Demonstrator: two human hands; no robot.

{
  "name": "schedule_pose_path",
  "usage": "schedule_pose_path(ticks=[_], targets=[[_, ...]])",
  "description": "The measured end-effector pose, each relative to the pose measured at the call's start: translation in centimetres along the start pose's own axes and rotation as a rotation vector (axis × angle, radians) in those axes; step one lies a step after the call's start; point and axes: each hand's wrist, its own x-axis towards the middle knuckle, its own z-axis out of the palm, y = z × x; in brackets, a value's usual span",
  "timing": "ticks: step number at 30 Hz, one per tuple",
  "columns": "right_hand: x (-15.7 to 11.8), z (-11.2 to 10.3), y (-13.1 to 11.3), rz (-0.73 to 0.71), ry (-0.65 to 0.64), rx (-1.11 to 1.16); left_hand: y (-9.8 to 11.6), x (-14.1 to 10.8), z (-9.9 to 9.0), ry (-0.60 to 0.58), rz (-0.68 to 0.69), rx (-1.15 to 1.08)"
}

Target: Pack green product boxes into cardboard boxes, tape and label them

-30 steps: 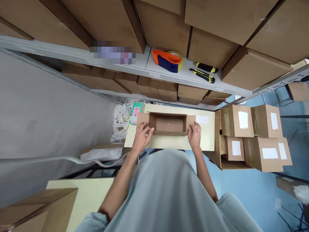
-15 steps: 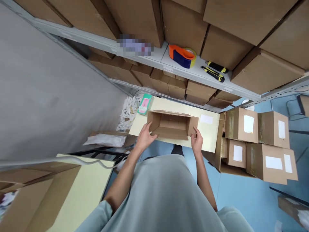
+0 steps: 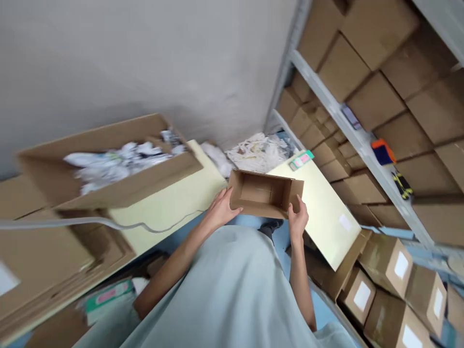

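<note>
An open cardboard box [image 3: 261, 211] hangs in front of me, held between both hands. Its top faces me and no contents show inside. My left hand [image 3: 222, 209] grips the left end, thumb over the near wall. On the right end, my right hand [image 3: 298, 216] pinches the side near a flap. Beyond the box stands a pale yellow table [image 3: 319, 212], with a green and pink package [image 3: 301, 160] at its far end. To the left, a large open carton [image 3: 126, 188] full of crumpled white and silvery wrapped items rests on another pale yellow table [image 3: 163, 208].
Steel shelving [image 3: 326, 96] stacked with cartons rises at the right, with a tape dispenser [image 3: 383, 152] and utility knives [image 3: 401, 185] on its ledge. Labelled boxes [image 3: 384, 263] sit at lower right. A white cable [image 3: 119, 223] crosses on the left. White shredded paper [image 3: 257, 152] lies by the wall.
My view has swung left, bringing the large carton of wrapped items into sight. The box has come along in both hands, away from over the table with the package.
</note>
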Motion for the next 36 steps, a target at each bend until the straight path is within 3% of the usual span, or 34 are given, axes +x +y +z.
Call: schedule_pose_path(ticks=[3, 6, 10, 14, 20, 26, 31, 36], targets=[[-1.1, 5.9, -5.3, -0.138, -0.187, 0.001, -6.1, -4.2, -5.1, 0.096, -0.147, -0.048], [-2.1, 11.7, -10.8, -0.303, -0.389, -0.004, -11.8, -8.9, -8.7, 0.217, -0.298, -0.091], [-3.7, 18.0, -17.5, -0.508, -0.586, -0.038, -17.0, -14.5, -10.5, 0.411, -0.464, -0.133], [-5.0, 21.9, -22.0, -0.629, -0.715, -0.111, -19.6, -17.0, -10.8, 0.536, -0.581, -0.175], [-4.6, 23.6, -25.6, -0.675, -0.859, -0.152, -21.4, -16.4, -11.7, 0.633, -0.599, -0.242], [-0.9, 25.0, -31.4, -0.762, -0.769, -0.017, -19.7, -13.4, -16.2, 0.818, -0.523, -0.145], [2.8, 29.8, -37.1, -0.845, -0.868, -0.046, -20.7, -9.0, -19.5, 0.76, -0.474, -0.031], [3.5, 36.4, -41.3, -0.957, -1.105, -0.214, -22.1, -6.6, -18.9, 0.682, -0.532, -0.004]])
